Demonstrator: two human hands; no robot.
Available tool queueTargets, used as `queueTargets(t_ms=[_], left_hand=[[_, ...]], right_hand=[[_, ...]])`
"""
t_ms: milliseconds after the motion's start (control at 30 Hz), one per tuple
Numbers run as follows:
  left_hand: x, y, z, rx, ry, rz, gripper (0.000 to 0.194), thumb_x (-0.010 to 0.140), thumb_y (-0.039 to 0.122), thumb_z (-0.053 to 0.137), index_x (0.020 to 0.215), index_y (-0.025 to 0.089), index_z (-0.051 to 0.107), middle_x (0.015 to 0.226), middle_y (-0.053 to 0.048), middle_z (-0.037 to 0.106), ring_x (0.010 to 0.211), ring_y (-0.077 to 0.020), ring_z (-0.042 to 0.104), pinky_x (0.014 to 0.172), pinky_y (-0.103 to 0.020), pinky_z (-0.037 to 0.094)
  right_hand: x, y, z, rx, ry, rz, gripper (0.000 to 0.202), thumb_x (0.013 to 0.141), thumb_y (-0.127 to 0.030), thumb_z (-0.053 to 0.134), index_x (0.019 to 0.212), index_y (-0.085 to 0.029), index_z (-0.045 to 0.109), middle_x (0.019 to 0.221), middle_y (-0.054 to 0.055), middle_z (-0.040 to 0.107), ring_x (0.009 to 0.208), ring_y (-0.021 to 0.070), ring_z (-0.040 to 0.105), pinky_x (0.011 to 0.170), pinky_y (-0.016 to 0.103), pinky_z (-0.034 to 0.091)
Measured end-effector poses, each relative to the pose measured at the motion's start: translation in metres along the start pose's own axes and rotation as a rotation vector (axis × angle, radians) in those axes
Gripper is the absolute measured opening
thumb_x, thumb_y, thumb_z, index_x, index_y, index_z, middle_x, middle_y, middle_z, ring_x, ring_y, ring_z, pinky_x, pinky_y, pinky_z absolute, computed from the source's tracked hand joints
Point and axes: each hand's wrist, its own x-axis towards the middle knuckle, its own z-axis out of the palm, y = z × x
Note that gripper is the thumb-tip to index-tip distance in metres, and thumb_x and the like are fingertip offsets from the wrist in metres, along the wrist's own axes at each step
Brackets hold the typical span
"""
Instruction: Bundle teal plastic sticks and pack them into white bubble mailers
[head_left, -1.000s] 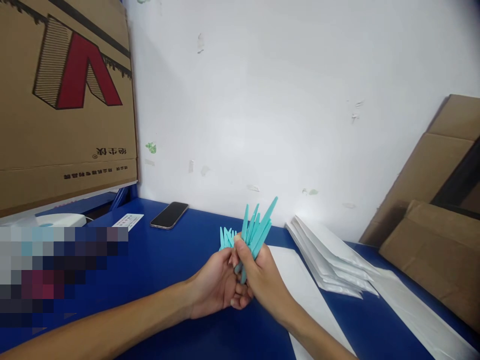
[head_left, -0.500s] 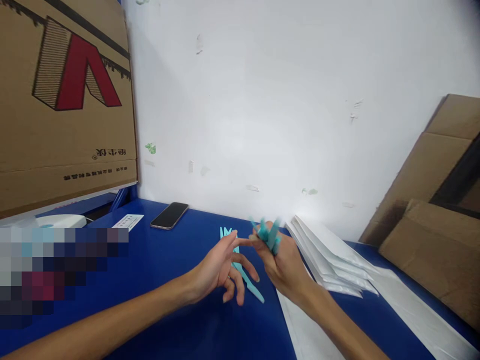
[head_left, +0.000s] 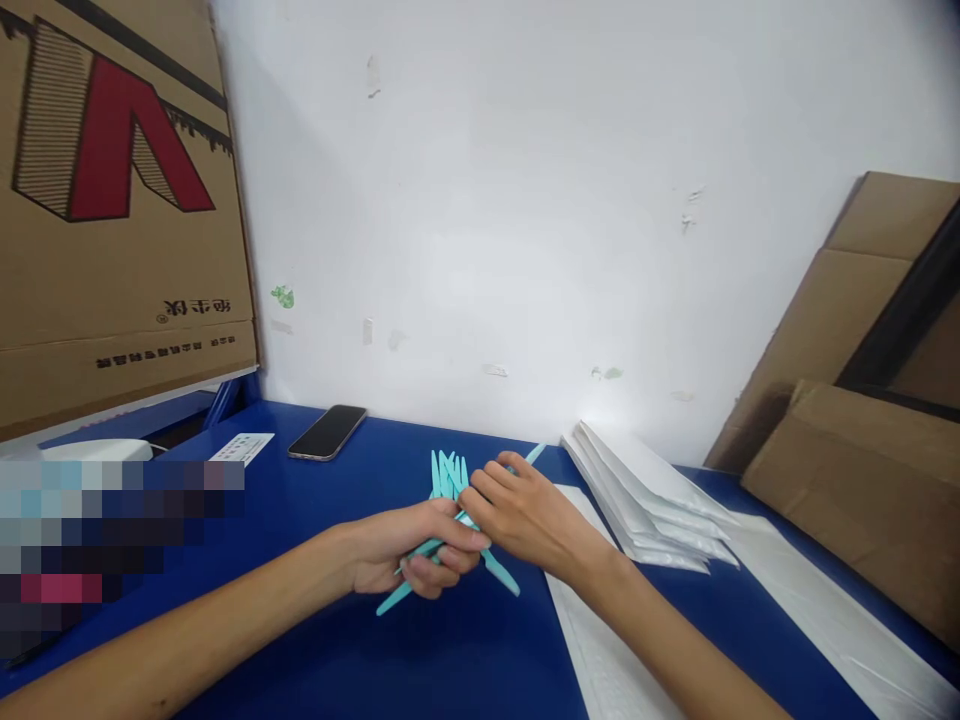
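Note:
Turquoise plastic forks (head_left: 448, 478) stand in a cluster with their tines up, just beyond my fingers. My left hand (head_left: 424, 550) is closed, its fingers curled round a slim turquoise piece (head_left: 394, 598) whose end sticks out at the lower left. My right hand (head_left: 517, 505) is closed over the same bunch, against the left fingertips. A turquoise tip (head_left: 536, 453) shows past its knuckles at the upper right. Below the hands, a flat turquoise end (head_left: 502, 574) points toward the lower right. How the pieces cross inside the hands is hidden.
A blue table (head_left: 315, 520) runs up to a white wall. White padded envelopes (head_left: 652, 500) lie stacked at the right, beside leaning cardboard (head_left: 847, 490). A phone (head_left: 328, 432) and a printed card (head_left: 244, 448) lie back left, below a large carton (head_left: 127, 270). The left edge is pixelated.
My right hand has come down and left, bringing its turquoise pieces to the others. My left fingers, spread before, are now curled round the cutlery. The view has shifted slightly right.

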Motion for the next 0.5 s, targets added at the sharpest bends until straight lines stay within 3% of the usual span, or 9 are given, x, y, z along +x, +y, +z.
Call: queueTargets(t_ms=[67,167,267,500], left_hand=[[-0.001,0.001,-0.001,0.004,-0.002,-0.023,0.033,0.083,0.033,0.075,0.08,0.02,0.044,0.055,0.011,0.031,0.038,-0.0003,0.013,0.037,-0.016,0.007],[-0.002,0.003,-0.001,0.037,-0.019,0.009,0.024,0.086,0.037,0.071,0.089,0.018,0.055,0.056,0.01,0.027,0.041,-0.0021,0.009,0.039,-0.019,0.003],[-0.003,0.003,0.002,0.043,-0.012,0.054,0.027,0.088,0.04,0.068,0.098,0.016,0.061,0.057,0.01,0.025,0.042,-0.003,0.009,0.04,-0.022,0.003],[-0.004,0.003,0.005,0.051,-0.05,0.047,0.033,0.089,0.041,0.068,0.081,0.02,0.044,0.057,0.01,0.026,0.041,-0.0025,0.012,0.04,-0.022,0.003]], right_hand=[[0.0,0.002,-0.003,-0.021,-0.033,0.004,0.026,0.09,-0.001,0.042,0.079,-0.021,0.055,0.071,0.002,0.055,0.069,0.0201,0.047,0.077,0.037,0.041],[-0.001,0.008,-0.007,0.026,-0.071,0.1,0.007,0.085,-0.013,0.058,0.085,-0.02,0.058,0.078,0.003,0.059,0.076,0.0218,0.052,0.086,0.04,0.04],[-0.002,0.015,-0.011,0.106,-0.105,0.255,0.024,0.076,-0.031,0.071,0.093,-0.019,0.059,0.086,0.005,0.062,0.085,0.0245,0.055,0.094,0.045,0.037],[-0.006,0.018,-0.027,0.274,-0.176,0.282,0.013,0.078,-0.025,0.064,0.089,-0.02,0.057,0.083,0.003,0.058,0.077,0.0197,0.051,0.073,0.035,0.039]])
